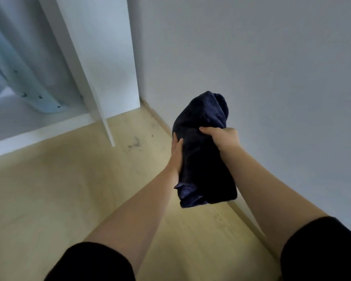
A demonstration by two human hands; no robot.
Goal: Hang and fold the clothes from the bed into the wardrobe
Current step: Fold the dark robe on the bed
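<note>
A folded dark navy garment (203, 159) hangs in the air in front of me, above the floor and near the white wall. My left hand (176, 153) supports its left side with the thumb on the cloth; the other fingers are hidden behind it. My right hand (221, 136) grips its upper right part, fingers curled over the top. The white wardrobe (101, 63) stands open at the upper left. A pale blue patterned garment (26, 78) hangs inside it. The bed is out of view.
Light wooden floor (69, 189) spreads below and to the left. A white wall (251, 57) with a wooden skirting board (158, 118) runs along the right. The wardrobe's base ledge (39, 132) and its side panel (107, 128) reach the floor at left.
</note>
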